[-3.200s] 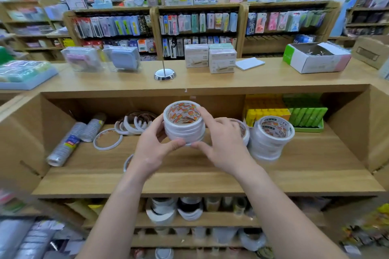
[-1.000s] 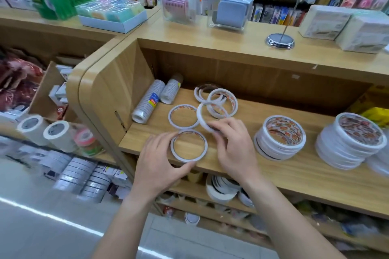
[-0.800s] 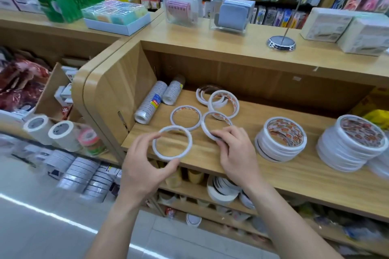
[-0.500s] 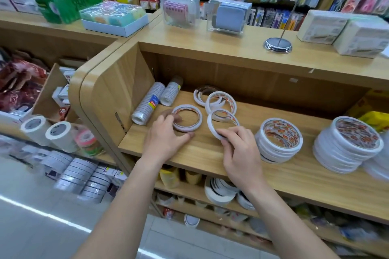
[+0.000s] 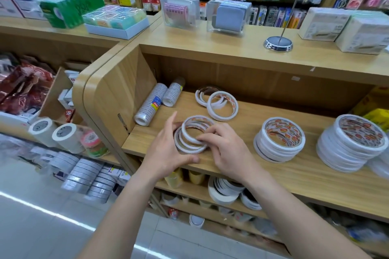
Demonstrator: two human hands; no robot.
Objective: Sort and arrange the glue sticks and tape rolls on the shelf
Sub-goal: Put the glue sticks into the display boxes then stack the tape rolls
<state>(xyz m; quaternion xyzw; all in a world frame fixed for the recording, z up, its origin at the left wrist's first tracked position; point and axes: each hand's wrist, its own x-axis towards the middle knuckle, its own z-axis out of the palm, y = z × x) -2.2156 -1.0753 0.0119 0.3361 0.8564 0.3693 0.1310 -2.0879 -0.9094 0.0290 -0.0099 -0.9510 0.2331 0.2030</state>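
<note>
Tape rolls point(image 5: 190, 139), several thin rings, lie overlapped near the front edge of the shelf point(image 5: 294, 176). The left hand point(image 5: 166, 151) presses straight fingers to their left rim while the right hand point(image 5: 228, 149) curls its fingertips over the right rim. Squaring the pile likely means nudging the rims flush before any lift. Half a second earlier the rings lay apart, one tilted under the right hand.
</note>
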